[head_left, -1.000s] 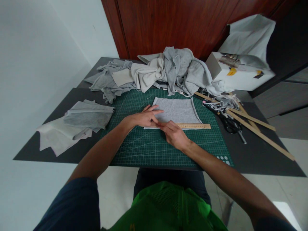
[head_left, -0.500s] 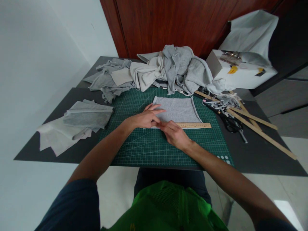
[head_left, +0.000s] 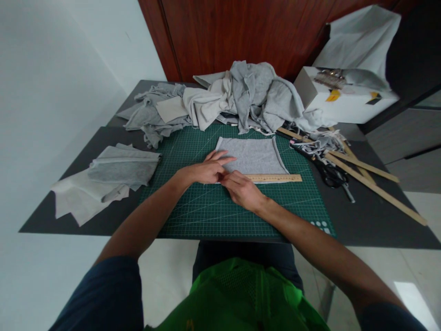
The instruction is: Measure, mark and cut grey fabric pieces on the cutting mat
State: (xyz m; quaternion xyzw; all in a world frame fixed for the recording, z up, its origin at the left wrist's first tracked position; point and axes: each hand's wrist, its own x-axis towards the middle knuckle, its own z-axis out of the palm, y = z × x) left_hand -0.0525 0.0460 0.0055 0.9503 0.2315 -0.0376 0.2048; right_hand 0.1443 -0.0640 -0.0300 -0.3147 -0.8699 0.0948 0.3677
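A piece of grey fabric (head_left: 253, 155) lies flat on the green cutting mat (head_left: 206, 214). Along its near edge rests a wooden ruler (head_left: 275, 177), with a thin strip of cloth showing below it. My left hand (head_left: 209, 171) presses on the fabric's left side, its upper fingers spread and its thumb side close to the ruler's left end. With fingertips pinched together, my right hand (head_left: 243, 188) is at the fabric's near edge by the ruler. What lies right under the fingertips is hidden, and the two hands nearly touch.
Crumpled grey and white cloths (head_left: 255, 94) line the back of the table. Folded fabric pieces (head_left: 124, 168) lie at left. On the right are black-handled scissors (head_left: 332, 177), wooden strips (head_left: 375, 188) and fabric scraps (head_left: 325, 142). Behind them stands a white box (head_left: 354, 103).
My right hand has slid left along the ruler, toward my left hand. The left hand stays in about the same place on the fabric. The view has shifted slightly.
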